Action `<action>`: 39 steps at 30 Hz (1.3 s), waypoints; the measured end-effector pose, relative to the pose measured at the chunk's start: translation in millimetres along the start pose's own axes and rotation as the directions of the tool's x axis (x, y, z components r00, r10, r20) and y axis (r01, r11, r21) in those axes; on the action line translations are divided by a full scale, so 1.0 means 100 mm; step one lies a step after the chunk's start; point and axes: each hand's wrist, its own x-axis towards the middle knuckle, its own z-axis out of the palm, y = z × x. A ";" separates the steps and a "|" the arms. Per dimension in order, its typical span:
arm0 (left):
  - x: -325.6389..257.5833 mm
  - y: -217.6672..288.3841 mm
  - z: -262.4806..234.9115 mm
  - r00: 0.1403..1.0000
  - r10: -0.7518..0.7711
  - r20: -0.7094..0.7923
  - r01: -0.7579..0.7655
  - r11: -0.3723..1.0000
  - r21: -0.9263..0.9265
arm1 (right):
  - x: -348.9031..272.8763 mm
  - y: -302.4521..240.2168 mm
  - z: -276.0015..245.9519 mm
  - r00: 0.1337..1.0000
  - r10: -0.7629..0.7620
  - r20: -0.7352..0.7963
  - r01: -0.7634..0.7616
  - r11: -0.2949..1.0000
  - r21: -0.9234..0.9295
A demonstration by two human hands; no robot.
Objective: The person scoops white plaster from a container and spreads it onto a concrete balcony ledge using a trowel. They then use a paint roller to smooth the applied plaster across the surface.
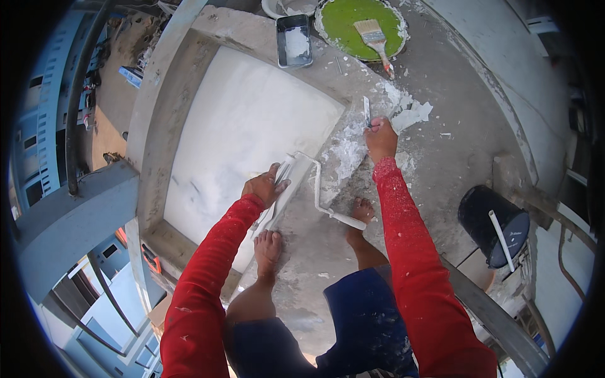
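Note:
My left hand (265, 187) grips a paint roller (282, 170) by its long white head, thumb and fingers on either side. The roller's bent white frame curves to the right, and its white handle (348, 220) lies over the floor near my right foot. In my closed right hand (381, 140) is a knife (367, 108) with a narrow metal blade pointing away from me; its grip is mostly hidden by the fingers. Just beyond that hand, white paint flakes (413, 114) are scattered on the concrete.
A white panel (246, 120) lies in a raised concrete frame at left. Ahead are a black paint tray (294, 41) and a green-topped round lid (343, 28) bearing a paintbrush (373, 39). A black bucket (476, 211) with a white stick (501, 239) stands at right.

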 end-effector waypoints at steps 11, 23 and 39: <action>0.37 -0.47 -0.06 0.920 0.338 0.198 -0.224 0.868 -0.443 | -1.14 0.17 -0.28 0.833 -0.131 0.537 -0.276 0.743 0.610; 0.24 0.14 -0.21 0.776 0.612 0.151 -0.408 0.670 -0.620 | -2.05 1.18 0.24 0.986 0.036 0.160 -0.136 0.727 0.673; 0.55 -0.05 -0.19 0.697 0.708 -0.114 -0.544 0.627 0.557 | -3.04 0.82 0.66 0.949 0.096 0.301 -0.251 0.807 0.534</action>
